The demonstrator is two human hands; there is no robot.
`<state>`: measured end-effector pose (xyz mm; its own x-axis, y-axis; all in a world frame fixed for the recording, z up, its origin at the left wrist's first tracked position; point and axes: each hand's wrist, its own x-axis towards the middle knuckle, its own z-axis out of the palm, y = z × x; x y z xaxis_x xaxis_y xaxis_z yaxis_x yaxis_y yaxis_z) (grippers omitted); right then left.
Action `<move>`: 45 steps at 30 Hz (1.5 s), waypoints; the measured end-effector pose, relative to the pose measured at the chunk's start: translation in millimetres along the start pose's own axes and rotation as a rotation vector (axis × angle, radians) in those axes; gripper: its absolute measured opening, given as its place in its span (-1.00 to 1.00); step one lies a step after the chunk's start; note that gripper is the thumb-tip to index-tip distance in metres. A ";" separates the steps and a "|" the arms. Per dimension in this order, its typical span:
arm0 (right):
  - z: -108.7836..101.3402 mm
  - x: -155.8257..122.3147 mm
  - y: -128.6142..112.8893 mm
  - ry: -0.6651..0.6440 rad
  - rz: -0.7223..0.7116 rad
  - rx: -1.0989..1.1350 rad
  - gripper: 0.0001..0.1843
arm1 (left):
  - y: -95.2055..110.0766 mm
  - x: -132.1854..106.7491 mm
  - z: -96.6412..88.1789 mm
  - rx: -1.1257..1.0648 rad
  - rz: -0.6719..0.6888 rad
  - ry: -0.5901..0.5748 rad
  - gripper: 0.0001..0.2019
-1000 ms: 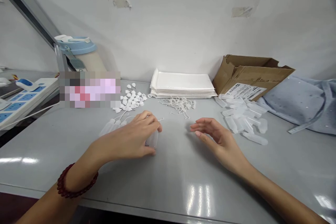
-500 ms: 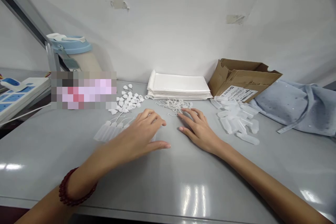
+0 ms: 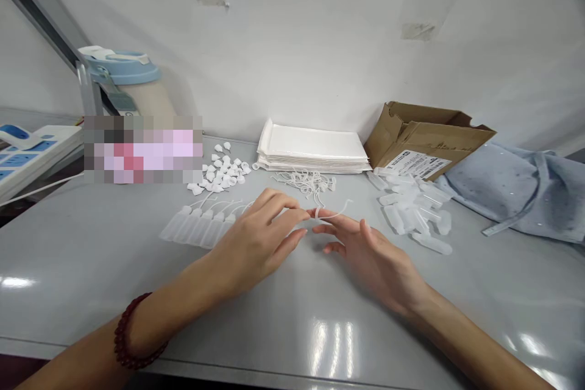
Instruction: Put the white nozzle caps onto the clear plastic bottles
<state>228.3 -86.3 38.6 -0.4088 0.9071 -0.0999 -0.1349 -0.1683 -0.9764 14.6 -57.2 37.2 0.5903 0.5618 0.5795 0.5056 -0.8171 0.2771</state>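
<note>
My right hand is held palm turned up with its fingers spread. A thin white plastic strap hangs on its index finger, the loop around the finger near the tip and the tail curving right. At that fingertip, my left hand reaches in with bent fingers, a gap showing between thumb and index finger. Contact between it and the strap cannot be made out. Behind both hands lies a tangled pile of the same straps. Partly hidden by my left hand, a row of translucent bottles with straps attached lies on the table.
Small white caps are heaped at back left, beside a stack of white envelopes. Loose translucent bottles lie at right before a cardboard box and blue-grey cloth. A tumbler and power strip stand left.
My right hand has come away from the strap pile, turned palm up, and now carries one strap on its index finger. My left hand has moved right to meet that fingertip.
</note>
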 end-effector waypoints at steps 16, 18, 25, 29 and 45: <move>-20.9 -4.3 -12.7 -0.010 -0.039 -0.537 -0.64 | 5.3 -1.1 5.8 -0.005 0.097 0.021 -0.89; -41.2 0.5 -16.6 0.204 -0.236 -0.939 -0.69 | 3.7 -1.9 5.3 -0.017 0.067 0.010 -0.88; -127.8 9.2 -17.8 0.511 -0.135 -1.809 -0.55 | 4.6 -4.5 1.9 -0.044 -0.011 0.018 -0.85; -145.0 4.0 -19.8 0.500 -0.015 -1.798 -0.53 | 5.4 -3.4 0.9 -0.049 -0.025 0.019 -0.85; -120.9 8.3 -22.2 0.564 -0.160 -1.730 -0.82 | 4.6 -1.4 1.5 -0.102 -0.083 0.032 -0.86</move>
<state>337.0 -28.3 36.3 -0.1195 0.9410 0.3167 0.9908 0.1335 -0.0227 17.1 -61.5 36.5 0.5277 0.6248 0.5754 0.4839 -0.7779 0.4009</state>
